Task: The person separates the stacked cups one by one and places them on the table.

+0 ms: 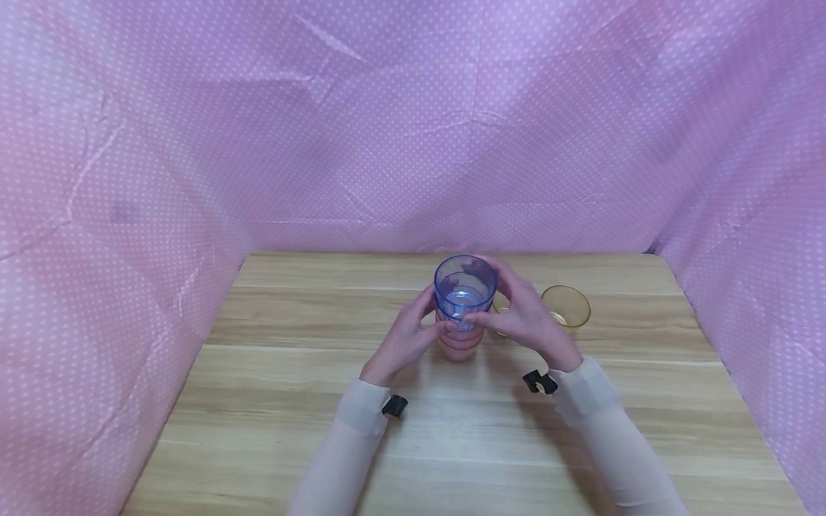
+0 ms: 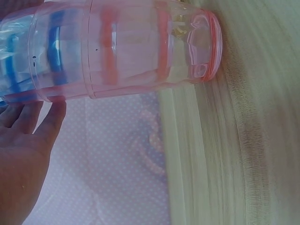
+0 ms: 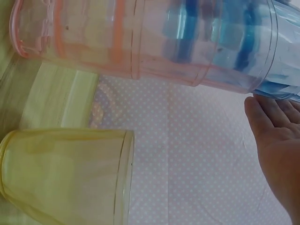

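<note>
A tall stack of see-through plastic cups stands upright on the table. Pink cups (image 1: 459, 350) form its lower part, and blue cups (image 1: 463, 276) nest in the top with the open rim upward. My left hand (image 1: 408, 330) holds the stack's left side near the upper pink rim, its thumb in front. Around the top blue cup, my right hand (image 1: 525, 319) has its thumb in front and its fingers behind. In the right wrist view, those fingers (image 3: 265, 112) touch the blue cup's side. How many cups are nested is hard to tell.
A yellow see-through cup (image 1: 566, 307) stands to the right of the right hand. Another yellow cup (image 1: 500, 304) is partly hidden behind that hand, close to the stack. The wooden table (image 1: 290, 373) is bordered by pink dotted cloth (image 1: 361, 143) at the back and sides.
</note>
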A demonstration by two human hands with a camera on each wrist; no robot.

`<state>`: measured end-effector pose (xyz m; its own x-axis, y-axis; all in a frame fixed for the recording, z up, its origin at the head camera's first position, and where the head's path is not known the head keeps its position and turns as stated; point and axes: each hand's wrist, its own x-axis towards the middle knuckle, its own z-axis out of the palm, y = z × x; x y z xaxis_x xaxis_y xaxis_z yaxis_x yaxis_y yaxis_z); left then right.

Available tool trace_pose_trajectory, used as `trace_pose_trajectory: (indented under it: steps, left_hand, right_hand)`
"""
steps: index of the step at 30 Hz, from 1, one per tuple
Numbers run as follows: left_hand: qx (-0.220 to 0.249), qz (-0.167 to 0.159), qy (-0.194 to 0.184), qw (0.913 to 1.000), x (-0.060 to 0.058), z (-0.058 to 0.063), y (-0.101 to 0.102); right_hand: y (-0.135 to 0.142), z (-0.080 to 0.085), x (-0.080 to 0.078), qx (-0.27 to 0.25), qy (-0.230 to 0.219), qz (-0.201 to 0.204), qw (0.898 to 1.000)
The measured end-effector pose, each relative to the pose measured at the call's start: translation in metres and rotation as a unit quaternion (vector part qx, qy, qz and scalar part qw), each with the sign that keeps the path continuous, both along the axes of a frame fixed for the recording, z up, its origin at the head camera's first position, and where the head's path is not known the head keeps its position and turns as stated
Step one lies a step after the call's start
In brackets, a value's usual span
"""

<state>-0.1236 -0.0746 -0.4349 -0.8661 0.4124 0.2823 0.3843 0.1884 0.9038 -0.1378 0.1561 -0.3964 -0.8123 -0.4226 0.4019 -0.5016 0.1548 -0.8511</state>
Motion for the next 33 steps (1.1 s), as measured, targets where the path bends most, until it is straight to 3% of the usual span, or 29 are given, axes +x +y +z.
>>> trace_pose_trajectory:
  steps: [22, 33]
  left_hand:
    - [-0.005, 0.001, -0.008, 1.0, 0.0024, -0.0008, 0.0001]
    - [0.0, -0.001, -0.014, 0.9999, 0.0038, -0.0002, -0.0001]
  right_hand:
    - [-0.0024, -0.0001, 0.0044, -0.017, 0.004, -0.026, 1.0]
    - [-0.0051, -0.0001, 0.0062, -0.045, 0.034, -0.024, 0.998]
